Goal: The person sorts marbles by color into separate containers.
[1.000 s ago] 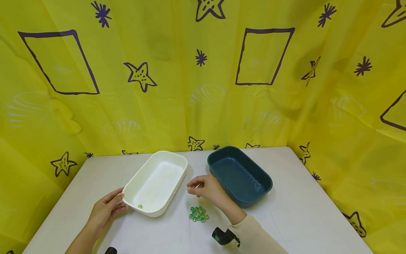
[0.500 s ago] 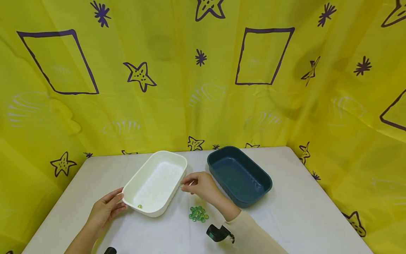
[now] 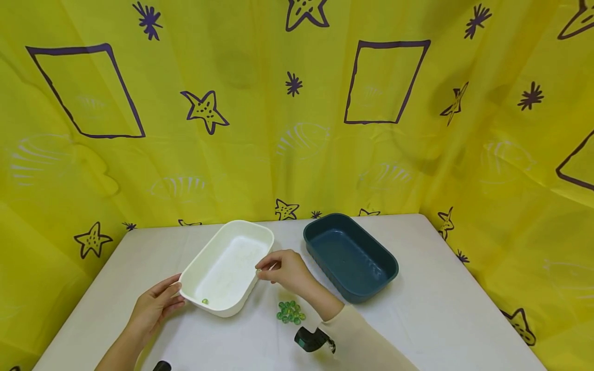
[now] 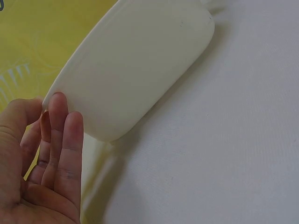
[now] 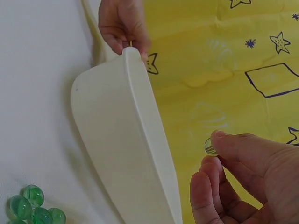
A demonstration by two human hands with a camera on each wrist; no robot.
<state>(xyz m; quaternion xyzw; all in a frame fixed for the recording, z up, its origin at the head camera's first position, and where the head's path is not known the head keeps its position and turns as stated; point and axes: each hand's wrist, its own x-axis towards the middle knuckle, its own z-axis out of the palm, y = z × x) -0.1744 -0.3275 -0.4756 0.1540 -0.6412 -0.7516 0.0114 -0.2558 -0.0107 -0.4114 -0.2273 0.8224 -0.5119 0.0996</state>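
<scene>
With thumb and fingers, my left hand (image 3: 152, 310) grips the near-left rim of a white basin (image 3: 232, 263); the left wrist view shows the fingers (image 4: 71, 135) against its outer wall. A single green-yellow marble (image 3: 205, 301) lies inside, by the near end. My right hand (image 3: 289, 270) is at the basin's right rim. In the right wrist view it pinches a clear marble (image 5: 210, 147) between thumb and fingers. A cluster of several green marbles (image 3: 290, 312) lies on the table in front of the right forearm.
A dark teal basin (image 3: 350, 257) stands on the right, behind the right forearm. White cloth covers the table (image 3: 441, 288), and a yellow patterned curtain (image 3: 260, 103) hangs around it. A black wrist camera (image 3: 310, 339) sticks out from the right sleeve.
My right hand has moved left, from between the two basins to the white basin's right rim, still pinching the marble. The left hand and both basins have stayed in place.
</scene>
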